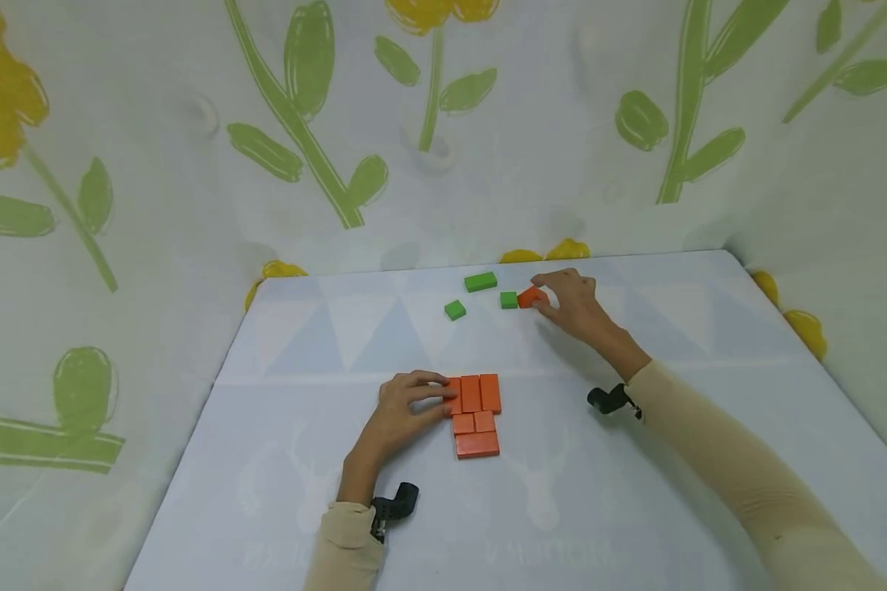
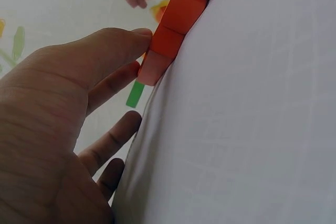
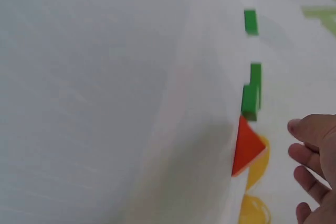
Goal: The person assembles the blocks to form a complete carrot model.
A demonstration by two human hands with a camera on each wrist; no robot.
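My left hand point(image 1: 402, 410) touches the left side of a group of orange blocks with thumb and fingertips. Three upright oblong blocks point(image 1: 471, 394) form its top row, with two small blocks point(image 1: 474, 422) below and an oblong block point(image 1: 477, 445) lying crosswise at the bottom. In the left wrist view the thumb point(image 2: 113, 45) reaches the block's side. Farther back, my right hand point(image 1: 572, 302) is spread over an orange triangular block point(image 1: 530, 297), thumb and forefinger on either side. The right wrist view shows a gap between these fingers and the triangular block point(image 3: 245, 148).
A small green block point(image 1: 508, 300) stands just left of the triangular block. Another small green block point(image 1: 454, 309) and a longer green block point(image 1: 480, 281) lie near the table's back edge. A flower-patterned curtain point(image 1: 488, 189) hangs behind the white table point(image 1: 599, 492).
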